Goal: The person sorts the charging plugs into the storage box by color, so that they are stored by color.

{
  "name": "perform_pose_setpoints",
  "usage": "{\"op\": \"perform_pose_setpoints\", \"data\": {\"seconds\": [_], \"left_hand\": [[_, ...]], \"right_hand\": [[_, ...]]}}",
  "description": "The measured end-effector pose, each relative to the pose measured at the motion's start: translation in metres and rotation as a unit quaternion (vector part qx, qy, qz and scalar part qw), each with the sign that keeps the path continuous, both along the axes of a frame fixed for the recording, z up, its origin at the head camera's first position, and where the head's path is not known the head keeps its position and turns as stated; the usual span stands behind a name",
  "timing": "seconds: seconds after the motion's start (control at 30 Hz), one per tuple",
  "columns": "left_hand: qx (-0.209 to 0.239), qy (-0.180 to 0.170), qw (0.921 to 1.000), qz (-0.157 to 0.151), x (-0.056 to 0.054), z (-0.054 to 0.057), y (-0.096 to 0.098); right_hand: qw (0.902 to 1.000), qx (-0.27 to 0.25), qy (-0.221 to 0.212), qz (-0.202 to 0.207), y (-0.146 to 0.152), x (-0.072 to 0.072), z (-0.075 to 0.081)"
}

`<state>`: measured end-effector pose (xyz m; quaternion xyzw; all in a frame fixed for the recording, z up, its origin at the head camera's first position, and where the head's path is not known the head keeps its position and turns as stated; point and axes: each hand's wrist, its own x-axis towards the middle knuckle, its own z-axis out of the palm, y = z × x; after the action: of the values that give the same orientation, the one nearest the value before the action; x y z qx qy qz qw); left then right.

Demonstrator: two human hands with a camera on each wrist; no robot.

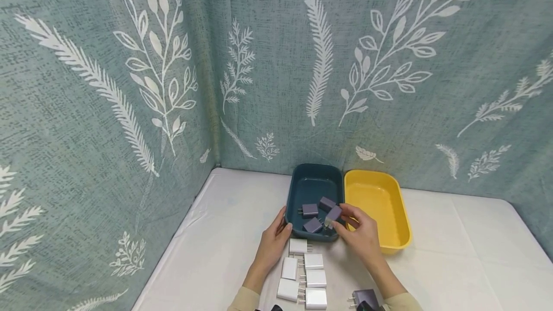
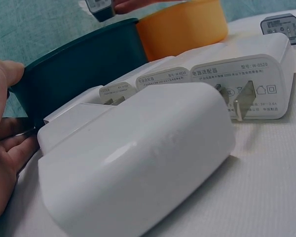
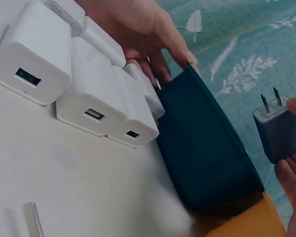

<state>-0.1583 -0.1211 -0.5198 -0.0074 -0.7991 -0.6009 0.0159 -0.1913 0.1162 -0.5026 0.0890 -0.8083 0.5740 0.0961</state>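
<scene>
Six glossy white block-shaped plastic chargers (image 1: 316, 298) outside, on white desk (image 1: 233, 215) | right hand (image 1: 362, 236): fingers pinch dark-purple block-shaped plastic charger (image 1: 334, 214) over teal plastic tray (image 1: 317, 181) (three purple twins (image 1: 310, 210) in, fourth twin (image 1: 367, 294) left outside) | left hand (image 1: 272, 244): fingers grip tray

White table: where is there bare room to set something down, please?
Bare: between the left hand and the left curtain; also right of the yellow tray. Crowded: near side of the dark blue tray, where white chargers cluster.

In front of the smooth plastic teal bin (image 1: 317, 186), white adapters (image 1: 317, 278) look glossy, their prongs (image 2: 244, 100) metal. Coarse cloth (image 1: 276, 61) hangs behind it.
</scene>
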Motion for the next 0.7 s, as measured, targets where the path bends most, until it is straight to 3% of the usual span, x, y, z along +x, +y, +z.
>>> {"op": "perform_pose_setpoints", "data": {"seconds": [0.7], "left_hand": [[-0.001,0.000,1.0000,0.000,0.0000,0.0020,0.0011]], "right_hand": [[0.9995,0.010,-0.018,-0.022,-0.0013,-0.0075,0.0067]]}}
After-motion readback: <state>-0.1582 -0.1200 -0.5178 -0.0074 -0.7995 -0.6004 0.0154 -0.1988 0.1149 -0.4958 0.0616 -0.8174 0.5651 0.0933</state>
